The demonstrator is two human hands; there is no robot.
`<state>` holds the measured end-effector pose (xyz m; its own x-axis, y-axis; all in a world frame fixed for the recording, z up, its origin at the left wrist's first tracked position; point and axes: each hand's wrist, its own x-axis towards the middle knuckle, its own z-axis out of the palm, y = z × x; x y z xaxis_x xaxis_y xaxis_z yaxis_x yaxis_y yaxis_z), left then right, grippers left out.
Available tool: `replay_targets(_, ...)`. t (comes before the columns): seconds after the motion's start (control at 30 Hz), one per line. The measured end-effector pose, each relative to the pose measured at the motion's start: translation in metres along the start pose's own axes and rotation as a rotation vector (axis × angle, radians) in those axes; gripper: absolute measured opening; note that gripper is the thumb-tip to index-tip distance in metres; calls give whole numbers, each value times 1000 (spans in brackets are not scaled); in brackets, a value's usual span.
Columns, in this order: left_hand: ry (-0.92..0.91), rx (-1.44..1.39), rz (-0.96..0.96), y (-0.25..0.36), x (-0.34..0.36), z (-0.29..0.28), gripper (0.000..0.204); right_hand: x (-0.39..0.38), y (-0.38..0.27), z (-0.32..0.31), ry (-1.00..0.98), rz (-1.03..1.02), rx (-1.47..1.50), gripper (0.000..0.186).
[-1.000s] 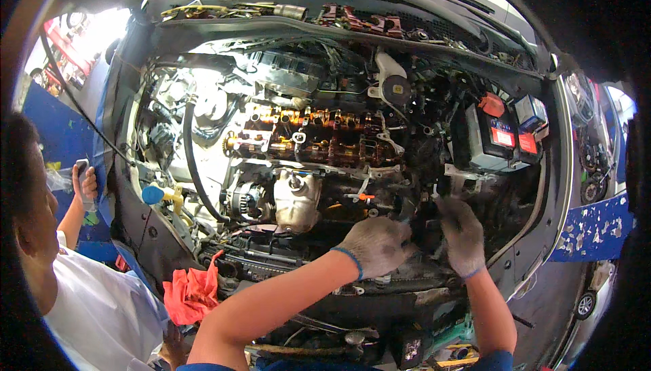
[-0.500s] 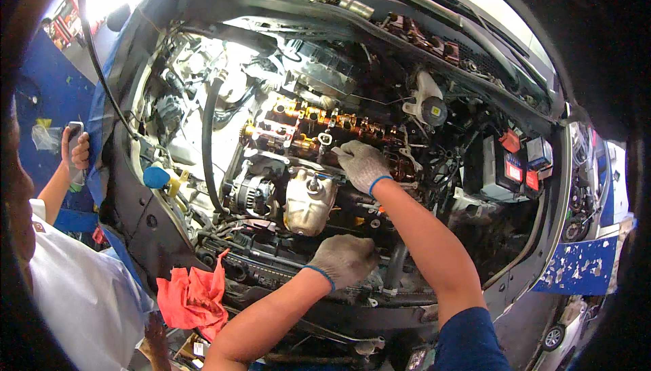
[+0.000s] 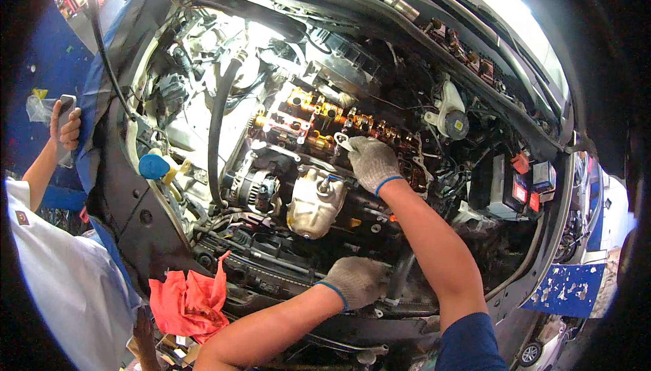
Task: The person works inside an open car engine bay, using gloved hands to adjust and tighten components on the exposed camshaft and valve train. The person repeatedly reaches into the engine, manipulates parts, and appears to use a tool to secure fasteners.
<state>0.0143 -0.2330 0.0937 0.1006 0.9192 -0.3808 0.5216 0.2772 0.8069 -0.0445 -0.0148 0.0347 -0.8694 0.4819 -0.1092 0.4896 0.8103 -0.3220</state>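
My right hand [image 3: 375,164], in a grey knitted glove with a blue cuff, is over the uncovered top of the engine [image 3: 325,127]. Its fingers are drawn together beside a small pale metal ring-shaped part [image 3: 341,138] among the camshafts. A light-coloured tip shows at the fingers, too small to name. My left hand [image 3: 356,283], gloved alike, rests low at the front of the engine bay, near the radiator's upper edge. Its fingers curl under, and whatever they hold is hidden. Between the hands and to the left sits a stained, pale metal housing [image 3: 316,201].
A red cloth [image 3: 190,305] hangs over the front left edge. At the left, another person's hand [image 3: 66,130] holds a phone. A battery [image 3: 508,184] stands at the right, a fluid reservoir [image 3: 451,117] behind it. A black hose [image 3: 220,127] crosses the bay. Tools [image 3: 400,6] lie along the back.
The whole view has shifted and tilted slightly. My right fingertips have come closer to the pale ring-shaped part. My left hand stays near the front edge.
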Motion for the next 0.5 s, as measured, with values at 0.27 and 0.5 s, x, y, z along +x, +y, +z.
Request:
replay_targets(0.27,57,46,19,-1,1,4,31,11,0,7,-5,-100,-157,18)
replay_targets(0.5,96,-1,38,-4,0,7,30,15,0,4,-26,-166,-213,19)
